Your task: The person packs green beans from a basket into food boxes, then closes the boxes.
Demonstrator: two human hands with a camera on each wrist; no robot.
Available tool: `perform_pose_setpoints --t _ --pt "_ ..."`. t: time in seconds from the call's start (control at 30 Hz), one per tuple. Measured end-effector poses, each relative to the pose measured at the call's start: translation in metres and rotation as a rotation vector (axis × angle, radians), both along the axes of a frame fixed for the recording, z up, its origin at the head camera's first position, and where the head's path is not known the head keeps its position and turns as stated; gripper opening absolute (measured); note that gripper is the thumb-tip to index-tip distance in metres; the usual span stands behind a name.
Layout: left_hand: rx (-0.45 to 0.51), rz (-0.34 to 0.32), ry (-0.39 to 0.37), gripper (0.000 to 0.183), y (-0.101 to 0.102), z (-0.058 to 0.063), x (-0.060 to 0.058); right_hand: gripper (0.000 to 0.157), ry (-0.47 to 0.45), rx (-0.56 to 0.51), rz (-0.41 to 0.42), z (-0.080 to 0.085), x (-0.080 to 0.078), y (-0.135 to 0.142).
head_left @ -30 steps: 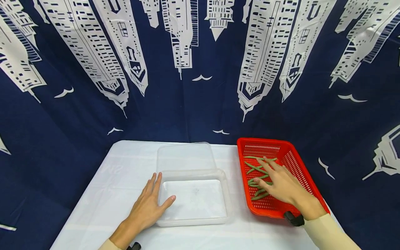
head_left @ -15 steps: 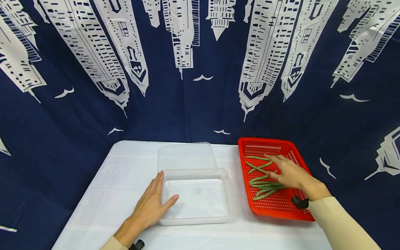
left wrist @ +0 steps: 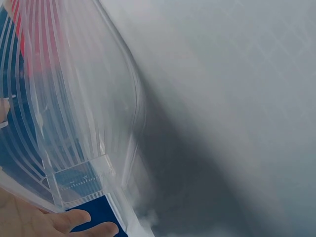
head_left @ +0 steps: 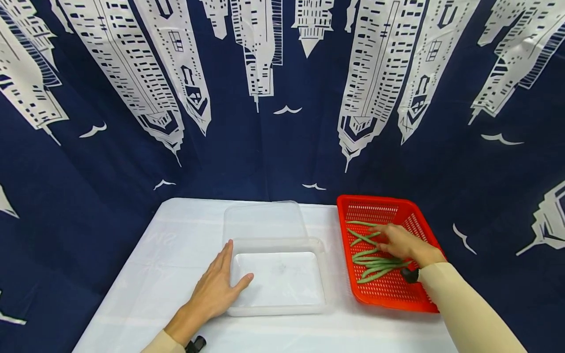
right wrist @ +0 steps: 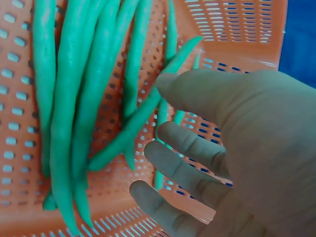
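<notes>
Head view: Two hands at work over a white-covered worktop (head_left: 185,260), its far edge meeting a blue backdrop (head_left: 260,162) printed with pale buildings and birds.
Left hand (head_left: 212,291): Fingers straight and close together at the left wall of a clear container (head_left: 278,311), thumb spread wide of them toward the inside.
Right hand (head_left: 399,241): Lowered over the red basket (head_left: 386,304), fingers bent and reaching toward the beans; the right wrist view shows thumb and fingertips parted, with a slanting bean just beyond the thumb tip. Whether skin meets bean cannot be told.
Green beans (right wrist: 61,128): Inside the basket, several side by side in a loose bunch nearer the front, others crossing one another toward the worktop's far edge.
Basket: Slotted plastic, set at the worktop's far right corner and hiding part of the right edge.
Container: Upright, midway between left and right edges, well apart from the basket.
Clear lid (head_left: 265,218): Flat between the container and the far edge, partly overlapped by the container from this angle.
Left wrist view: Ridged clear plastic fills the left side, fingertips (left wrist: 106,230) low in the corner beside a dark blue patch.
Sleeves (head_left: 463,304): Cream, above black wrist straps (head_left: 410,274).
</notes>
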State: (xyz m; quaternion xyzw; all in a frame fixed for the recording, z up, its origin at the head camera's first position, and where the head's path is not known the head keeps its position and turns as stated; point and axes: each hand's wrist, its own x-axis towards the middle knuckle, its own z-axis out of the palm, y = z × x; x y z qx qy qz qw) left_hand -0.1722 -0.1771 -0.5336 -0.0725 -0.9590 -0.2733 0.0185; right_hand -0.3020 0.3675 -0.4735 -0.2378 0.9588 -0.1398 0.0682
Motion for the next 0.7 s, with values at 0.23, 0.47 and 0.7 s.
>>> perform_pose_setpoints --t 0.23,0.47,0.7 --pt "0.018 0.010 -0.009 0.114 0.000 0.001 0.003 0.040 -0.040 -0.025 -0.016 -0.009 -0.010 -0.006" --pt "0.010 0.012 0.001 0.113 -0.001 -0.002 0.005 0.035 -0.036 -0.060 -0.056 -0.017 -0.010 -0.011" --pt "0.018 0.011 -0.009 0.112 0.001 -0.001 0.001 0.037 0.003 -0.070 -0.073 -0.020 -0.010 -0.010"
